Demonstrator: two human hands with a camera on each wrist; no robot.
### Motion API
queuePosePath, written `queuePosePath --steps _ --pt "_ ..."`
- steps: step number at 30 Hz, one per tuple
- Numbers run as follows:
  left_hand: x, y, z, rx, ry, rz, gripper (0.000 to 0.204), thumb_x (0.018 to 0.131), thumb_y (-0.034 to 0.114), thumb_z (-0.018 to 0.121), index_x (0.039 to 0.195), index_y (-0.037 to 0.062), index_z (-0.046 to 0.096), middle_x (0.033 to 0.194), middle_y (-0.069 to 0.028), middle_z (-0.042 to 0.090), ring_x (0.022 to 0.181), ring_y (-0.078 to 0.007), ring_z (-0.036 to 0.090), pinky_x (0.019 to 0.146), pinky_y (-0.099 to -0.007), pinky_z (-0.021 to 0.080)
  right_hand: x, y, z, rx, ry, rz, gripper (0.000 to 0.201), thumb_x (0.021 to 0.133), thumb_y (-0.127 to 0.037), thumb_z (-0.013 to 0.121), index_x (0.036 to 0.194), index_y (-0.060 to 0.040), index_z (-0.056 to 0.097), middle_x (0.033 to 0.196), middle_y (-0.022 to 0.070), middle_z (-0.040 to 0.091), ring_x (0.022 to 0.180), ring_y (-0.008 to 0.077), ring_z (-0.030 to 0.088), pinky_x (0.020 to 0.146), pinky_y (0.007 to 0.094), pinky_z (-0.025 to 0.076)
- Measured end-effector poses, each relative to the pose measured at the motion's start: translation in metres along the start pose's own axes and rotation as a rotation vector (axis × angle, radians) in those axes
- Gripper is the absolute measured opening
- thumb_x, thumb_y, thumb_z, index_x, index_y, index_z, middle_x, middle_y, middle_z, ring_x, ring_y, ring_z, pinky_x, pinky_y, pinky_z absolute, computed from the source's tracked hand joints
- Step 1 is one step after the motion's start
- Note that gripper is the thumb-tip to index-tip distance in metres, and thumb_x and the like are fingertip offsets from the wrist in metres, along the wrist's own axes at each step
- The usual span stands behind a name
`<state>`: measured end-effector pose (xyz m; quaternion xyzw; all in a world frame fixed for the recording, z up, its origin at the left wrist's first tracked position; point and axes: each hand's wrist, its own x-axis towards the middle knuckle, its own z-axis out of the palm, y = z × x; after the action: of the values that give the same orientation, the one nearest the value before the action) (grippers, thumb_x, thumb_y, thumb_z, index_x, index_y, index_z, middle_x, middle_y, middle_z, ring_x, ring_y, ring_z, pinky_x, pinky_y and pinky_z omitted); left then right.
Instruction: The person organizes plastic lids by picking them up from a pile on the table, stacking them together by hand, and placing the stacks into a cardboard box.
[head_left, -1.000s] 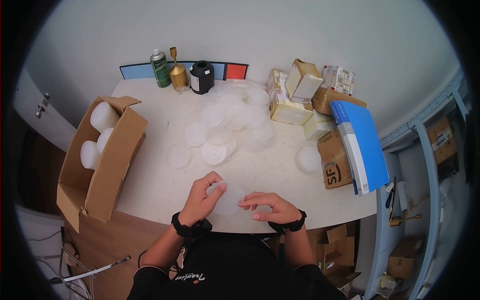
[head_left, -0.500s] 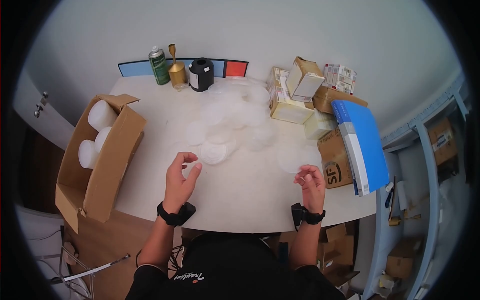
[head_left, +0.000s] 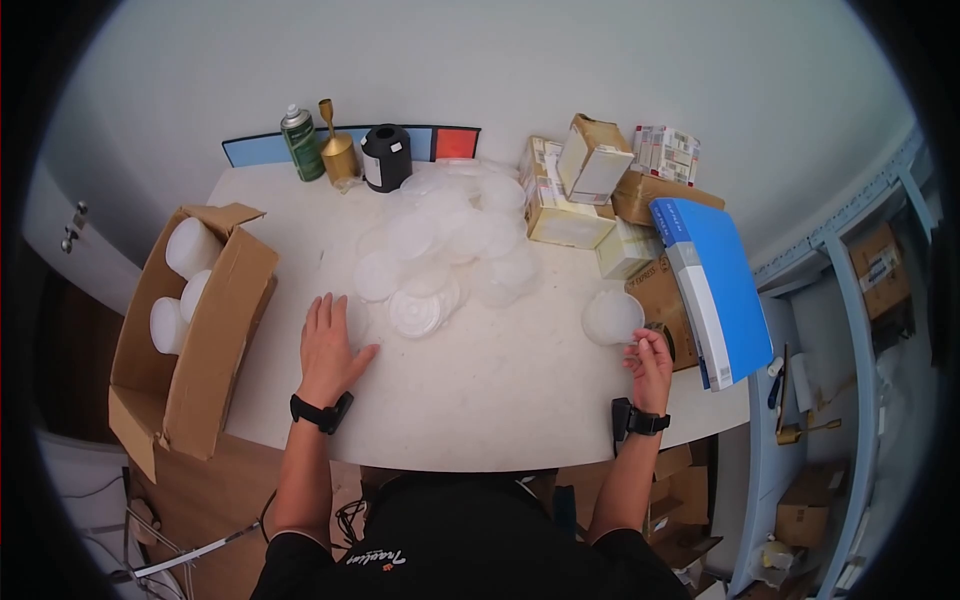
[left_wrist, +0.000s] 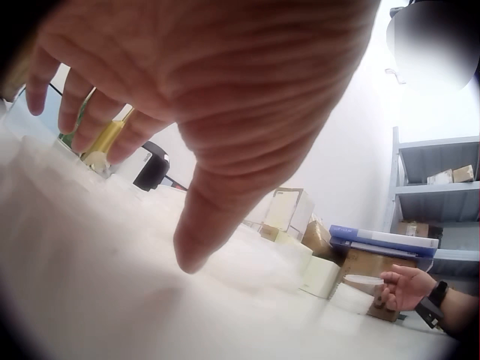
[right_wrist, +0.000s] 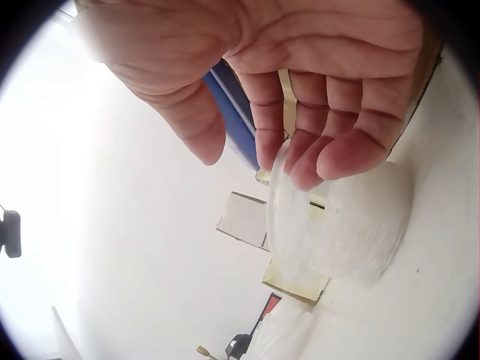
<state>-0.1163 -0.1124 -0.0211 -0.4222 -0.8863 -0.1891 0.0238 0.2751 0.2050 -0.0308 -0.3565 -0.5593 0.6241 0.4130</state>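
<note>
My right hand (head_left: pixel 650 370) is at the right of the table, bent fingers at the rim of a round translucent plastic lid (head_left: pixel 612 317). In the right wrist view the lid (right_wrist: pixel 281 214) is just above a short stack of similar lids (right_wrist: pixel 367 225), its rim among the fingertips. The thumb (right_wrist: pixel 199 135) stands out to one side. My left hand (head_left: pixel 330 350) is spread palm down at the left, holding nothing, and partly covers a single lid (head_left: pixel 357 318). A loose heap of lids (head_left: pixel 450 235) lies between the hands, farther back.
A cardboard carton (head_left: pixel 220 340) with white round tubs (head_left: pixel 192 250) stands left. Along the back are a green spray can (head_left: pixel 302 145), a brass candlestick-like piece (head_left: pixel 340 155) and a black cylinder (head_left: pixel 386 160). Small boxes (head_left: pixel 570 215) and a blue binder (head_left: pixel 712 290) crowd the right.
Both hands were together around a lid near the front edge. They parted: the right carried the lid to the stack at the right, while the left let go and moved left, fingers spreading.
</note>
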Motion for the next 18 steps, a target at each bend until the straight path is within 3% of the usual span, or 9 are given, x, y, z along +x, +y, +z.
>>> queuePosePath --steps 16,18 --pt "0.006 -0.015 0.009 0.024 -0.064 -0.025 0.084 0.076 0.031 0.084 0.144 -0.0006 0.046 0.151 -0.0265 0.046 0.14 -0.0414 0.041 0.116 -0.054 0.033 0.007 0.002 0.007 -0.243 -0.006 0.014 0.018 0.1 -0.02 0.065 0.114 -0.0084 0.065 0.097 -0.0036 0.063 0.081 0.0062 0.059 0.067 0.0212 0.045" --pt "0.007 -0.016 0.009 0.014 -0.044 -0.013 0.081 0.076 0.028 0.083 0.143 -0.0011 0.048 0.147 -0.0253 0.049 0.137 -0.0411 0.045 0.115 -0.0511 0.035 0.008 0.002 0.008 -0.277 0.004 0.01 0.018 0.099 -0.019 0.066 0.113 -0.0077 0.064 0.096 -0.0039 0.062 0.08 0.0064 0.058 0.067 0.0217 0.045"
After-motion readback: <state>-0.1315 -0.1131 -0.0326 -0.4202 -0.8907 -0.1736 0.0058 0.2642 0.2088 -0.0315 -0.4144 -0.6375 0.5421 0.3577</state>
